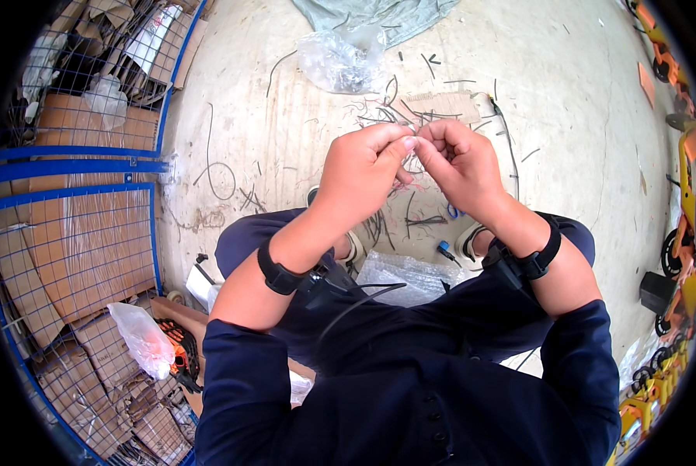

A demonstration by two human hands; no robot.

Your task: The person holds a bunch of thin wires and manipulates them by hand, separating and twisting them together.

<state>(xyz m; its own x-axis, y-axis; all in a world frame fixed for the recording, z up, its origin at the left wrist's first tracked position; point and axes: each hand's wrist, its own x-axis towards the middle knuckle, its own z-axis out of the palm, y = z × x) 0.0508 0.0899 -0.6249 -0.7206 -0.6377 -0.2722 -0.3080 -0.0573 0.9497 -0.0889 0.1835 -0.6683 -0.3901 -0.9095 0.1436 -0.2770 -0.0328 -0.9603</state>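
Note:
My left hand (363,171) and my right hand (468,167) meet above the floor in front of my knees. Thumb and fingers of each are pinched, with the fingertips touching or nearly so. Whatever sits between them is too small to make out. Beneath and beyond the hands lie several cut black cable pieces (426,221) and thin reddish wires, some around a flat piece of cardboard (443,106). A tool with blue loop handles (454,210) lies below my right hand, partly hidden. Closer to me is a small blue and black piece (446,248).
Bubble wrap (398,273) lies between my legs. A clear plastic bag (342,60) and a grey-green cloth (387,17) are farther off. Blue mesh cages (158,241) with cardboard stand left, near a plastic bag (142,338). Yellow and orange wheeled equipment (686,194) lines the right.

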